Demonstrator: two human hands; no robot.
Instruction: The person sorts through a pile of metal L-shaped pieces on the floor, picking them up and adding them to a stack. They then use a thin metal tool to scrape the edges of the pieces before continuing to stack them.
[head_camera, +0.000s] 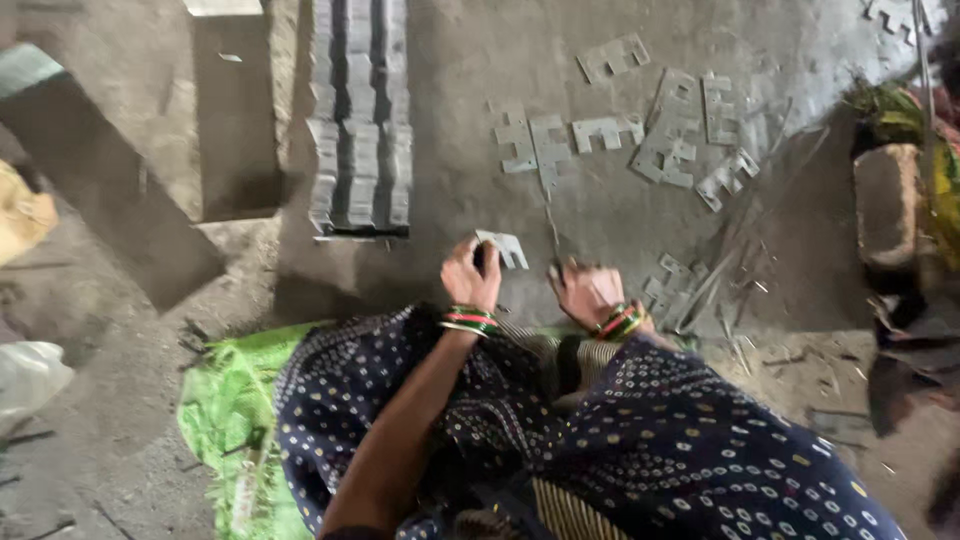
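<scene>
- Past the hands, loose flat metal plates (668, 135) lie scattered on the dusty floor (450, 90), some overlapping; a smaller heap (672, 288) sits just right of the right hand.
- Far-left of the left hand, a neat stack of plates (360, 115) in rows; beside it a concrete block (235, 110).
- Green cloth (225, 400) under the dotted dark garment (640, 440), near side of both hands.
- Nothing blocks the hands.
- Plate in hand (505, 247): small, flat, grey, notched edge, at the left hand's fingertips, just above the floor.
- Left hand (470, 275): fingers curled, pinching the plate; bangles on wrist.
- Right hand (588, 292): fingers bent, closed around a thin metal rod (548, 215) that runs away from it; grip blurred.
</scene>
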